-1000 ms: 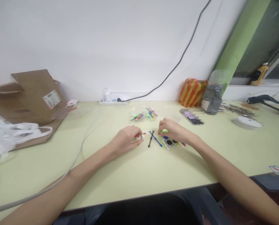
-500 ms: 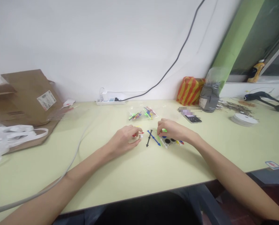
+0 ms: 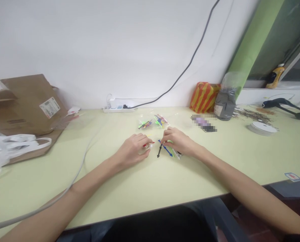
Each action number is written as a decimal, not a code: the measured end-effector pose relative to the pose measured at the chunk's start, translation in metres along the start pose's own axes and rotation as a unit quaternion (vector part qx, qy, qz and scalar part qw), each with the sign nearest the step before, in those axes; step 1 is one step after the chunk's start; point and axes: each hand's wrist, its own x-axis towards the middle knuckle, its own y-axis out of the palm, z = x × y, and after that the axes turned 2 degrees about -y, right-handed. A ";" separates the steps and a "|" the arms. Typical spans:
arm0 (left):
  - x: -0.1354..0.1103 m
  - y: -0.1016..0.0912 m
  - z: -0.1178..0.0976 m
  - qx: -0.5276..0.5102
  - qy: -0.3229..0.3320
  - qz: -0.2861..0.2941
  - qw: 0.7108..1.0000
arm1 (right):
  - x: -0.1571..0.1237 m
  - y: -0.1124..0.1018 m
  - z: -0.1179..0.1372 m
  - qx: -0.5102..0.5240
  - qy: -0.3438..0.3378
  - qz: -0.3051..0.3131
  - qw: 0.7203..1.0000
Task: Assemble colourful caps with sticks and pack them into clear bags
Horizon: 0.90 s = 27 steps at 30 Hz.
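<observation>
My left hand (image 3: 133, 150) is curled around a red plastic arrow (image 3: 145, 145). A small white piece (image 3: 151, 146) shows by its fingertips, and the rest is hidden. Opposite it, my right hand (image 3: 177, 140) has its fingertips closed at the upper end of a black plastic arrow (image 3: 159, 152), which lies on the table. Under and beside those fingers are a blue arrow (image 3: 168, 152), a light green one (image 3: 172, 151) and a white one (image 3: 176, 155). My right hand covers most of the other pieces there.
Two clear bags of coloured arrows (image 3: 145, 124) lie farther back. A power strip (image 3: 119, 109) sits against the wall, a cardboard box (image 3: 29, 104) at left. On the right are a blurred-out phone (image 3: 207, 126), a striped bag (image 3: 202, 97) and a white spool (image 3: 262, 128). A grey cable (image 3: 82, 164) crosses my left forearm.
My right hand has moved left from the green pieces to the black arrow, now covering the round black-dotted parts. The left hand has barely moved.
</observation>
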 end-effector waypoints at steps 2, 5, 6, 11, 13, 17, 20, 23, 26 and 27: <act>0.000 0.000 0.000 0.000 -0.006 0.000 1.000 | -0.001 -0.005 -0.002 -0.004 0.012 0.001 1.000; 0.000 0.001 0.001 -0.002 -0.010 0.002 1.000 | -0.005 -0.016 -0.005 0.005 0.029 0.018 0.999; 0.000 0.002 0.001 -0.004 -0.010 0.004 1.000 | -0.007 -0.020 -0.006 0.014 0.034 0.028 0.999; 0.000 0.002 0.002 -0.013 -0.007 0.010 1.000 | -0.014 -0.031 -0.008 0.046 0.054 0.072 0.995; 0.000 0.002 0.002 -0.013 -0.009 0.012 1.000 | -0.014 -0.030 -0.008 0.051 0.062 0.088 0.993; 0.000 0.001 0.001 -0.013 -0.011 0.015 1.000 | -0.013 -0.026 -0.006 0.054 0.071 0.108 0.990; 0.000 0.001 0.002 -0.013 -0.010 0.019 1.000 | -0.013 -0.027 -0.004 0.051 0.074 0.118 0.989; 0.001 0.001 0.002 -0.013 -0.013 0.025 1.000 | -0.013 -0.031 -0.001 0.054 0.082 0.130 0.987; 0.001 0.000 0.001 -0.012 -0.015 0.029 0.999 | -0.014 -0.032 0.000 0.068 0.083 0.140 0.984; 0.001 0.000 0.001 -0.012 -0.016 0.030 0.999 | -0.015 -0.032 -0.001 0.076 0.080 0.143 0.984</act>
